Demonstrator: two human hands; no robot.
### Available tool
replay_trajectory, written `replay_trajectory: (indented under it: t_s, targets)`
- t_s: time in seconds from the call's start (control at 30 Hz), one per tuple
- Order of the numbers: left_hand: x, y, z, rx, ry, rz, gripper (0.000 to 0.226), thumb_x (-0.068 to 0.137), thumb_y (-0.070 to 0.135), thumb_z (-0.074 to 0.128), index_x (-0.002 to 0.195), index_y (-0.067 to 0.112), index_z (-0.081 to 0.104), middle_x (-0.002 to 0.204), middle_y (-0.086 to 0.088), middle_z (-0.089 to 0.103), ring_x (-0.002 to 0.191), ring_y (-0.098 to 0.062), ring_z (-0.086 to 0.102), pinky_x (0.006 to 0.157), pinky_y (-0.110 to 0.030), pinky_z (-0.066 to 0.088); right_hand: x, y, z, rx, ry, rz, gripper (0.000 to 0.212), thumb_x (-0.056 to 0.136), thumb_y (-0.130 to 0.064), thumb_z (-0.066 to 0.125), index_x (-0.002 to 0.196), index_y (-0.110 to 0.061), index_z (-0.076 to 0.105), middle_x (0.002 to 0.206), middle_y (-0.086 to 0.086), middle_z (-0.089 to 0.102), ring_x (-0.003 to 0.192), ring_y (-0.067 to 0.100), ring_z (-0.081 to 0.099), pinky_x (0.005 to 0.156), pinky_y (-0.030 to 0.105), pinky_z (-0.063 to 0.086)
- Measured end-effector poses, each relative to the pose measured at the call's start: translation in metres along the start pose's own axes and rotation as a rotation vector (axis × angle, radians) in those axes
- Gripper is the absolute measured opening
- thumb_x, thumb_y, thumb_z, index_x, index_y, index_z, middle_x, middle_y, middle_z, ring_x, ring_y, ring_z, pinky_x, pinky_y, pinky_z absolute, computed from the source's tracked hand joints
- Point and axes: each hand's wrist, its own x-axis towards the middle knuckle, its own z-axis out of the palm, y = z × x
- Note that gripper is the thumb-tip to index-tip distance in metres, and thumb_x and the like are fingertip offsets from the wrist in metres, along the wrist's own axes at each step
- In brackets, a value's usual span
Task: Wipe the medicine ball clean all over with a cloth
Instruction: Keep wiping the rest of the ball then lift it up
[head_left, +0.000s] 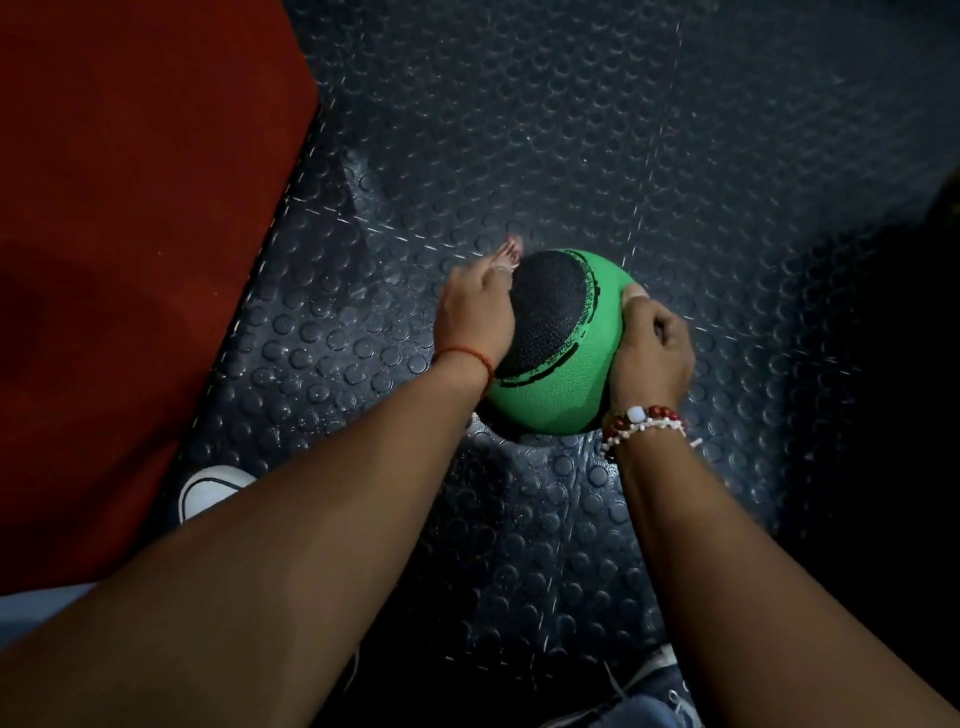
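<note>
The medicine ball (561, 379) is green with a black textured patch on top and rests on the dark studded floor. My left hand (472, 317) lies against the ball's left side. A small pale pink piece of cloth (511, 254) sticks out beyond its fingers, pressed to the ball's far left. My right hand (654, 353) grips the ball's right side with curled fingers, its thumb on the green surface. The ball's underside and far side are hidden.
A large red padded surface (130, 234) fills the left. The floor (623, 156) is dark rubber with round studs. A white shoe toe (213, 491) shows near the red edge, another shoe (660, 675) at the bottom right.
</note>
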Motion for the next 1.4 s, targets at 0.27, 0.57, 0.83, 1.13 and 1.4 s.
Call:
replay_trajectory:
  t_s: [0.27,0.57,0.83,1.13,1.4]
  targets:
    - [-0.045,-0.003,-0.003,0.249,0.101,0.587,0.039,0.099,0.026,0.045,0.134,0.019,0.063,0.140,-0.006,0.056,0.131,-0.029,0.045,0.109,-0.037,0.036,0.005,-0.009,0.009,-0.133,-0.044,-0.038,0.058,0.067,-0.068,0.059,0.109,-0.028,0.064,0.107,-0.006,0.062,0.093,0.010,0.060,0.084,0.033,0.050]
    - [0.016,0.035,-0.008,0.320,-0.180,0.297,0.036,0.105,0.031,0.037,0.130,0.025,0.063,0.111,-0.001,0.052,0.110,-0.024,0.056,0.092,-0.036,0.047,-0.001,-0.009,0.010,-0.174,-0.046,-0.066,0.071,0.057,-0.076,0.053,0.110,-0.031,0.063,0.109,-0.005,0.060,0.096,0.011,0.059,0.090,0.037,0.050]
    - [-0.049,-0.014,-0.020,0.386,-0.030,0.838,0.044,0.098,0.031,0.044,0.136,0.015,0.060,0.145,-0.011,0.053,0.136,-0.033,0.042,0.115,-0.038,0.032,-0.002,-0.019,0.017,-0.234,-0.109,-0.079,0.069,0.060,-0.076,0.053,0.112,-0.032,0.061,0.110,-0.006,0.061,0.095,0.013,0.062,0.089,0.038,0.051]
    - [-0.001,0.014,-0.013,0.394,-0.086,0.554,0.037,0.103,0.035,0.043,0.133,0.028,0.062,0.134,0.002,0.057,0.121,-0.020,0.048,0.094,-0.032,0.042,0.001,-0.010,0.013,-0.215,-0.144,-0.138,0.057,0.076,-0.062,0.051,0.124,-0.033,0.058,0.119,-0.004,0.057,0.106,0.013,0.057,0.092,0.034,0.045]
    - [-0.047,-0.003,-0.021,0.192,0.065,0.463,0.038,0.102,0.025,0.041,0.135,0.019,0.060,0.142,-0.006,0.050,0.121,-0.024,0.053,0.097,-0.030,0.048,0.004,-0.023,0.019,-0.270,-0.210,-0.178,0.055,0.082,-0.059,0.056,0.128,-0.030,0.055,0.121,-0.004,0.053,0.102,0.008,0.050,0.093,0.027,0.038]
